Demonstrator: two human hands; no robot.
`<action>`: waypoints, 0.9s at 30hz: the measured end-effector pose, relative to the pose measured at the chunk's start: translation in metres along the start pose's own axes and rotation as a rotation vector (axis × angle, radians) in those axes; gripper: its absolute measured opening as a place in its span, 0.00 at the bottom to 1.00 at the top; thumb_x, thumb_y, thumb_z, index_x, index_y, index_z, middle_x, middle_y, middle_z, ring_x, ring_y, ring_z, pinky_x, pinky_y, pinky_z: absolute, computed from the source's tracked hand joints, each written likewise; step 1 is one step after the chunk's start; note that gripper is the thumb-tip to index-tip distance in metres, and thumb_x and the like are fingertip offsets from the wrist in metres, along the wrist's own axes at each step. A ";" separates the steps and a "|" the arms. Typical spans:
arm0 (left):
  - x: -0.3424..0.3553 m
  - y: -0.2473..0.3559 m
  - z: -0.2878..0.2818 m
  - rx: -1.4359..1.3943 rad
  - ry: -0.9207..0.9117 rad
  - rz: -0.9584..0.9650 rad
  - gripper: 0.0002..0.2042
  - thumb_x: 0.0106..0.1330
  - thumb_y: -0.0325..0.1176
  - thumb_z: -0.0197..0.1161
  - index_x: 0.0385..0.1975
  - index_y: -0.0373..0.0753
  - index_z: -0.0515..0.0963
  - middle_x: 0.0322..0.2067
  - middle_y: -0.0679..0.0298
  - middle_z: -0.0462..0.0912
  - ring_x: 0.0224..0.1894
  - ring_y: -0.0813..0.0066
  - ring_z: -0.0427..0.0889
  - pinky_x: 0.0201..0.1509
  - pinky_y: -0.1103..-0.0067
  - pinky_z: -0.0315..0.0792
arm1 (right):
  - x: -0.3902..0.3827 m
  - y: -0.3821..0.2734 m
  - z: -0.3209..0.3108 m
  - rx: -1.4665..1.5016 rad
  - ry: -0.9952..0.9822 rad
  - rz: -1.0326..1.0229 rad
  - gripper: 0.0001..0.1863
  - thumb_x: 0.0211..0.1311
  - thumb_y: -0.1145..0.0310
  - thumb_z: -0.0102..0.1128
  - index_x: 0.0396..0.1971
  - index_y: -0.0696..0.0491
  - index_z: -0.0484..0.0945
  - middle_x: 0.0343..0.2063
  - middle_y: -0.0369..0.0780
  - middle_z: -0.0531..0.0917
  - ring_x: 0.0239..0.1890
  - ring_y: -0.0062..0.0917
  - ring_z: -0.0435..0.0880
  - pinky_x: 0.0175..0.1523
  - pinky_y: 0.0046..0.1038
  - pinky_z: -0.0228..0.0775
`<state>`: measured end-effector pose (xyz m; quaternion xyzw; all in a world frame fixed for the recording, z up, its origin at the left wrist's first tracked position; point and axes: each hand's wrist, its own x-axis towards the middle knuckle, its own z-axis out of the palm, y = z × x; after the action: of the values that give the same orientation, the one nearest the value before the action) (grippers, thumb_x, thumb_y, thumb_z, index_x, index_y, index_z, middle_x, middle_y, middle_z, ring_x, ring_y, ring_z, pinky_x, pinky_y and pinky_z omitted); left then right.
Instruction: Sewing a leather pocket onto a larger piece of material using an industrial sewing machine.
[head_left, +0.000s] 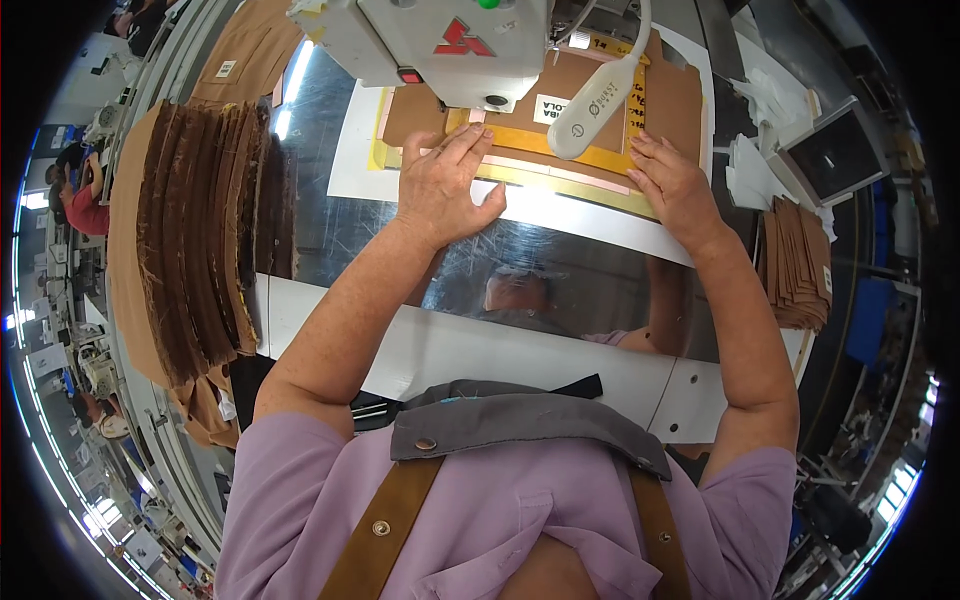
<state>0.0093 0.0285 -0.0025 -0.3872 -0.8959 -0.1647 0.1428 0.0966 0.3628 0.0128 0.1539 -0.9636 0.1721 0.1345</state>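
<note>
Lavender short-sleeved shirt [575, 490] in foreground; beyond it, unclenched fingers of the left hand [440, 185] and right hand [678, 190] rest upon opposite ends of a flat yellow strip [525, 140], running left-to-right over a brown fabric panel [678, 110].

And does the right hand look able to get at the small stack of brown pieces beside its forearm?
Probably yes. The right hand rests at the yellow frame, and the brown stack lies just outside the right forearm, with nothing visible blocking the way.
</note>
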 end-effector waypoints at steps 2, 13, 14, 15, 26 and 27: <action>-0.002 -0.001 0.002 0.001 0.052 0.020 0.28 0.55 0.45 0.67 0.56 0.39 0.82 0.59 0.60 0.83 0.61 0.73 0.81 0.70 0.60 0.56 | -0.002 -0.001 0.000 0.013 -0.005 0.002 0.13 0.66 0.71 0.65 0.47 0.61 0.84 0.53 0.44 0.85 0.63 0.36 0.80 0.72 0.40 0.68; -0.001 -0.002 -0.001 0.024 0.116 -0.070 0.25 0.56 0.47 0.66 0.51 0.40 0.82 0.52 0.63 0.84 0.58 0.71 0.81 0.74 0.60 0.48 | 0.011 -0.022 0.000 -0.115 0.016 0.022 0.15 0.62 0.68 0.69 0.46 0.58 0.84 0.51 0.44 0.85 0.59 0.37 0.81 0.72 0.49 0.64; 0.000 -0.002 0.002 0.023 0.120 -0.062 0.25 0.56 0.47 0.66 0.51 0.40 0.82 0.52 0.63 0.84 0.58 0.71 0.81 0.74 0.60 0.48 | 0.017 -0.030 0.003 -0.117 0.046 0.029 0.16 0.61 0.66 0.70 0.47 0.57 0.83 0.51 0.44 0.84 0.59 0.37 0.80 0.73 0.50 0.62; 0.000 -0.003 0.002 0.022 0.121 -0.067 0.25 0.56 0.47 0.66 0.51 0.40 0.82 0.52 0.63 0.84 0.58 0.71 0.81 0.74 0.60 0.48 | 0.023 -0.039 0.007 -0.118 0.077 0.036 0.18 0.60 0.65 0.71 0.47 0.57 0.83 0.51 0.44 0.84 0.59 0.37 0.79 0.74 0.51 0.60; 0.001 -0.002 -0.001 -0.014 0.095 -0.089 0.27 0.58 0.48 0.65 0.57 0.44 0.81 0.55 0.61 0.79 0.61 0.66 0.76 0.74 0.58 0.50 | 0.089 -0.080 0.057 0.013 0.074 -0.119 0.28 0.61 0.53 0.70 0.54 0.57 0.82 0.48 0.43 0.83 0.54 0.39 0.80 0.61 0.43 0.71; 0.003 -0.002 -0.001 -0.015 0.096 -0.093 0.27 0.58 0.48 0.65 0.57 0.44 0.81 0.55 0.61 0.79 0.61 0.66 0.76 0.74 0.58 0.50 | 0.089 -0.080 0.058 -0.002 0.085 -0.126 0.28 0.61 0.52 0.70 0.54 0.57 0.83 0.48 0.43 0.83 0.53 0.39 0.81 0.60 0.43 0.72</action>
<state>0.0058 0.0284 -0.0008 -0.3379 -0.9037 -0.1961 0.1750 0.0308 0.2474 0.0108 0.2067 -0.9456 0.1689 0.1860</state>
